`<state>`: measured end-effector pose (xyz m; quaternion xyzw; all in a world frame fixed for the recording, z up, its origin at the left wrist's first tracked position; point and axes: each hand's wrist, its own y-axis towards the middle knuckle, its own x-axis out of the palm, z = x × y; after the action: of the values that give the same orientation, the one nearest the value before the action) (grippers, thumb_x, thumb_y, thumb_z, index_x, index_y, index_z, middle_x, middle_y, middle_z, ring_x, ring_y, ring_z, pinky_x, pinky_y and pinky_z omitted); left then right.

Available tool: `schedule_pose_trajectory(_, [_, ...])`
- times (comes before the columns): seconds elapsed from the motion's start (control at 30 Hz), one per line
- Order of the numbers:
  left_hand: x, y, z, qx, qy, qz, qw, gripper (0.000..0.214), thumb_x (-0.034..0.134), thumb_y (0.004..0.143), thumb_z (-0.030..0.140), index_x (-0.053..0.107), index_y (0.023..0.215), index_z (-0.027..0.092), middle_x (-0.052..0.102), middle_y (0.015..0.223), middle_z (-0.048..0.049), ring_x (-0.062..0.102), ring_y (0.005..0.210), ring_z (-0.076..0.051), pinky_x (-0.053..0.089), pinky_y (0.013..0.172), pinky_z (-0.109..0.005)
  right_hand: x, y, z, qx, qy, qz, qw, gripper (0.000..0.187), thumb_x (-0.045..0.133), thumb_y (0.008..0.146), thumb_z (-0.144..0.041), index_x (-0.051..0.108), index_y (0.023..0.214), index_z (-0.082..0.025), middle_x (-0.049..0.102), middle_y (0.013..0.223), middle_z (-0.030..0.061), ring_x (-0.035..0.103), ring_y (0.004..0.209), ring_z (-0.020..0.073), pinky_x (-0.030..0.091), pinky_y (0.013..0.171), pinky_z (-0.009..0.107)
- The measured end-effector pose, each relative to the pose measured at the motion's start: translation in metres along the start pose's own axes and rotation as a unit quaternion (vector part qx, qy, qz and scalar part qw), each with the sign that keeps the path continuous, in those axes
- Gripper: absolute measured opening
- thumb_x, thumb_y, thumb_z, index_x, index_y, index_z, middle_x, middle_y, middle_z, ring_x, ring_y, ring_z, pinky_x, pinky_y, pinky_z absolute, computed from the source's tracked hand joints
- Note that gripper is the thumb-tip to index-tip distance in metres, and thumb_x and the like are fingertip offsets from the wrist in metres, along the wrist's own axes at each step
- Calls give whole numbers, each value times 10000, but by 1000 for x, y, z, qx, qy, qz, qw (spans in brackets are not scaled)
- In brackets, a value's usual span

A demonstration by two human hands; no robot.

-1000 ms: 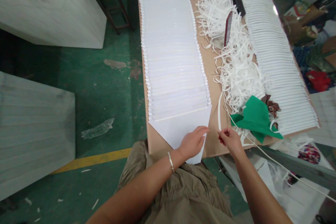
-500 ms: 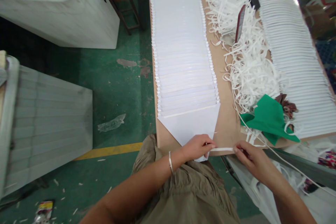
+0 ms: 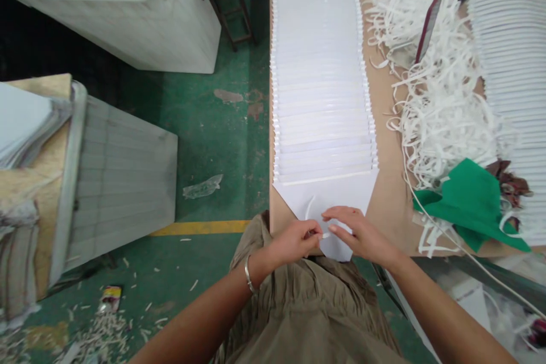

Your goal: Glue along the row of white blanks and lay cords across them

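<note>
Head camera view, looking down at a person's two bare hands at the near end of a long brown table [image 3: 390, 182]. At the lower centre of the frame the left hand [image 3: 294, 242] and the right hand [image 3: 358, 233] meet over a white paper bag [image 3: 328, 196] lying flat, its near end tapering to a point that overhangs the table edge. Between the fingertips is a thin white ribbon strip [image 3: 310, 207], which curves up in a small loop on the bag. The left hand's thumb and fingers are pinched shut on the strip; the right hand lies flatter, fingers half curled, their tips touching the strip and the bag. A silver bangle [image 3: 247, 273] circles the left wrist.

No brand, label or readable writing shows on the bag or strip.

Behind the bag, a long overlapping row of white bags [image 3: 322, 79] runs up the frame's centre. At the upper right lies a tangled heap of white strips [image 3: 439, 96], with a second row of bags [image 3: 512, 40] at the right edge. A green cloth [image 3: 473, 199] sits at the right, near the table edge. The floor [image 3: 213, 136] is worn green with a yellow line [image 3: 200, 227] and scattered paper scraps at the lower left. Pale bins stand at the left.
</note>
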<state>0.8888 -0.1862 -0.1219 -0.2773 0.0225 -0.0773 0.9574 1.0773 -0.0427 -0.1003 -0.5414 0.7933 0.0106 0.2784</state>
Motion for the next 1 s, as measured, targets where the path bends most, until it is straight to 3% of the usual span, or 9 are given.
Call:
schedule_pose_trajectory(0.1, [-1,-3,2,-13,9,32,999,247,540,916,368,676,892,163,563,652,22,483,573,-118,349,539,-219,14,7,0,37,25,-69,997,344,471,1014,-457,668,858,-222,701,813,27,632,801,194,481,791,333])
schedule_pose_trajectory(0.23, [-24,-10,-22,-17,47,106,993,265,567,877,368,713,811,157,595,672,-1,499,639,-135,357,577,-225,-5,-2,27,134,48,-67,988,387,510,973,-515,596,748,-212,592,638,-26,529,623,144,394,594,258])
schedule_pose_trajectory(0.33, [-42,-11,-42,-40,36,148,988,307,560,877,400,731,807,155,603,663,-3,509,624,-137,373,582,-229,-25,-4,52,174,42,-50,983,411,583,912,-562,572,697,-212,518,575,-52,455,560,126,352,558,257])
schedule_pose_trajectory(0.47, [-59,0,-55,-58,22,199,978,285,591,838,401,717,784,151,630,680,-6,528,626,-139,396,579,-228,-41,5,81,170,41,-45,984,340,565,907,-526,660,841,-206,598,670,-28,532,637,151,406,623,277])
schedule_pose_trajectory(0.7, [-84,34,-61,-71,10,308,949,248,627,799,385,650,715,153,623,645,3,548,619,-136,430,619,-239,-66,29,125,208,2,95,973,360,595,831,-550,666,792,-199,651,655,10,571,612,170,430,615,299])
schedule_pose_trajectory(1.0, [-97,74,-64,-97,59,396,911,160,639,777,289,617,676,167,657,688,-9,588,684,-157,452,688,-261,-78,59,149,254,26,219,942,328,597,807,-534,616,778,-208,674,673,25,539,528,143,430,543,281])
